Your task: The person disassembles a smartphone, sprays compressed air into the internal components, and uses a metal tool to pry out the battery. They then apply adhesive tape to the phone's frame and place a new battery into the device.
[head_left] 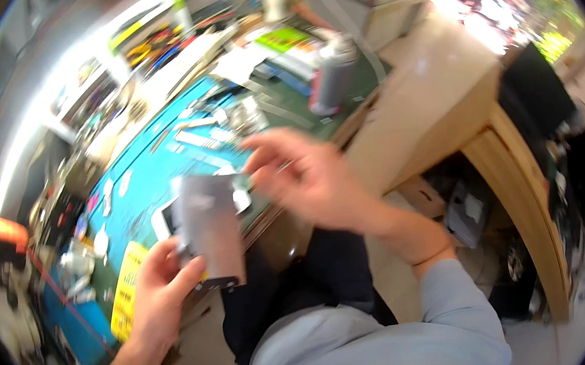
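In my left hand (164, 281) I grip a flat grey rectangular phone (211, 226), thumb on its face and fingers behind its left side. Its surface is shiny and its lower edge dark. My right hand (296, 178) hovers just right of the phone, apart from it. Its fingers are loosely curled and blurred by motion, and nothing shows in them. Behind the phone, a white flat piece (161, 221) lies partly hidden on the blue mat (136, 185). A yellow printed card (129, 289) is beside my left hand.
Small parts and tools (209, 131) lie across the mat. A grey and red spray can (333, 78) stands at the far right, near a green and white box (289, 44). Hand tools (157, 47) fill a rack behind. To the right is a wooden bench (433, 96).
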Available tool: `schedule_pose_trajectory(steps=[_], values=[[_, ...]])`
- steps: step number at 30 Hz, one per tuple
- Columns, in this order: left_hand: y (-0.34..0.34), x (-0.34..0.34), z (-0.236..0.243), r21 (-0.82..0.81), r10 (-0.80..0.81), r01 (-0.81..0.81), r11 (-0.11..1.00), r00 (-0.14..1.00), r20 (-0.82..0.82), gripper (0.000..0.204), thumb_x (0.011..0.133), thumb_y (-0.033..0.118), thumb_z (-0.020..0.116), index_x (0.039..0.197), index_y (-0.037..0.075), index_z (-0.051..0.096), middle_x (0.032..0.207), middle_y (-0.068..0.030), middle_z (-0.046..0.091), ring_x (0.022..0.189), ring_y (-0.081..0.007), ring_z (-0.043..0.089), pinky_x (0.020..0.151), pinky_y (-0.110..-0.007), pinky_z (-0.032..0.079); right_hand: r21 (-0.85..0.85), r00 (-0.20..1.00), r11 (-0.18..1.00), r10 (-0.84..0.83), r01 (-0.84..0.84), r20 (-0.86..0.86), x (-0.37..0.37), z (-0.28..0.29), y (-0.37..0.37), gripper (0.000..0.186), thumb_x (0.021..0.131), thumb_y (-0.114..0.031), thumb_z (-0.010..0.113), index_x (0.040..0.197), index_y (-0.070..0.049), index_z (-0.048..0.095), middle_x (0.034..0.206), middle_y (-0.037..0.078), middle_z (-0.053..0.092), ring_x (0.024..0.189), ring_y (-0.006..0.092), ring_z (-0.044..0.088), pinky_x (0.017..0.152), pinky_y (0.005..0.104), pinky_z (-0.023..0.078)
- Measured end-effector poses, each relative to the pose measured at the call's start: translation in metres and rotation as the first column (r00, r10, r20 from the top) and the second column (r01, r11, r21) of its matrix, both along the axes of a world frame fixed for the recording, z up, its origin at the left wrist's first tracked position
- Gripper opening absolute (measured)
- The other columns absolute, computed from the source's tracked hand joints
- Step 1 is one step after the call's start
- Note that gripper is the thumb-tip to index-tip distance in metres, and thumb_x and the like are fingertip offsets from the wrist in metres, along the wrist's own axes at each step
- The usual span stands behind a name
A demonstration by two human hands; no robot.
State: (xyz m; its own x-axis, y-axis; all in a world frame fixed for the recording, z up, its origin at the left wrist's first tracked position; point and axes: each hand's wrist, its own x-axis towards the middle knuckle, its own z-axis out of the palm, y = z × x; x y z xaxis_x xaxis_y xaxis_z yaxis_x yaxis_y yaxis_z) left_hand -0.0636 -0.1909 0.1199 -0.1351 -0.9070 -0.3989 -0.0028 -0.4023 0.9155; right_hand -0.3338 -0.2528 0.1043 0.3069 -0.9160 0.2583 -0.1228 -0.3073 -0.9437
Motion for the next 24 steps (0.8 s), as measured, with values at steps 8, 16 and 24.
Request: schedule_pose_trajectory(steps=[8, 16, 24], values=[[-0.008, -0.009, -0.007, -0.107, 0.053, -0.061, 0.992, 0.996, -0.078, 0.026, 0.092, -0.003, 0.066, 0.114, 0.003, 0.054, 0.103, -0.0062, 0.070, 0.092, -0.0097, 0.064, 0.083, -0.025, 0.049, 0.175, 0.953, 0.948, 0.232, -0.266, 0.193, 0.038, -0.021, 0.011, 0.038, 0.096, -0.016, 0.069, 0.127, 0.002, 0.058, 0.102, 0.007, 0.069, 0.094, 0.0095, 0.063, 0.081, 0.0282, 0.055], [-0.007, 0.005, -0.004, -0.358, 0.060, -0.029, 0.933, 0.995, 0.075, 0.021, 0.091, -0.002, 0.068, 0.109, 0.002, 0.057, 0.097, -0.0028, 0.065, 0.089, -0.0074, 0.060, 0.082, -0.021, 0.047, 0.246, 0.895, 0.905, 0.242, -0.348, 0.375, 0.053, -0.018, 0.009, 0.026, 0.093, -0.006, 0.069, 0.117, 0.001, 0.061, 0.093, 0.001, 0.066, 0.077, 0.0047, 0.060, 0.068, 0.0222, 0.051], [0.008, 0.007, 0.010, -0.375, 0.001, 0.055, 0.925, 0.989, 0.146, 0.023, 0.093, 0.000, 0.065, 0.115, 0.000, 0.057, 0.102, -0.0018, 0.062, 0.096, -0.0087, 0.058, 0.087, -0.024, 0.045, 0.212, 0.873, 0.919, 0.215, -0.333, 0.439, 0.063, -0.024, 0.018, 0.020, 0.094, -0.005, 0.067, 0.113, 0.001, 0.061, 0.093, 0.002, 0.066, 0.076, 0.0068, 0.065, 0.066, 0.0218, 0.053]])
